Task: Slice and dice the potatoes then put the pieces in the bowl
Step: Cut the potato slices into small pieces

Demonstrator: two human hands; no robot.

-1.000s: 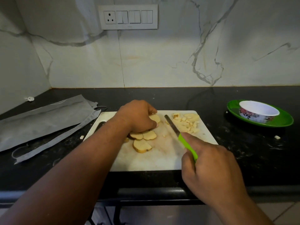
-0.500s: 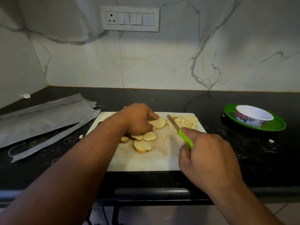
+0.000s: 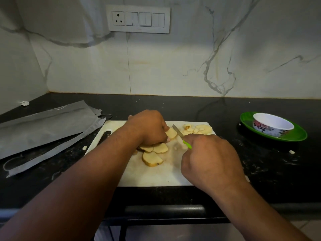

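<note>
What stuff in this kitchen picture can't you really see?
Head view only:
- Inside of the bowl: its near wall hides the bottom.
- Knife handle: mostly covered by the right hand.
- Potato slice under the left hand: fingers cover part.
- Cutting board right edge: behind the right hand.

One view only, worn on the head; looks forward and down from above the near counter edge (image 3: 166, 211), facing the marble wall (image 3: 173, 66) and its switch panel (image 3: 138, 20); close enough that both forearms enter from the bottom corners and fill the lower frame; centred on the cutting board (image 3: 156, 176), with the left hand (image 3: 147, 127) and right hand (image 3: 208, 160) over it; wide-angle, so takes in the grey bag (image 3: 43, 129) at far left and the bowl (image 3: 272, 126) at right; no second view to overlap.
</note>
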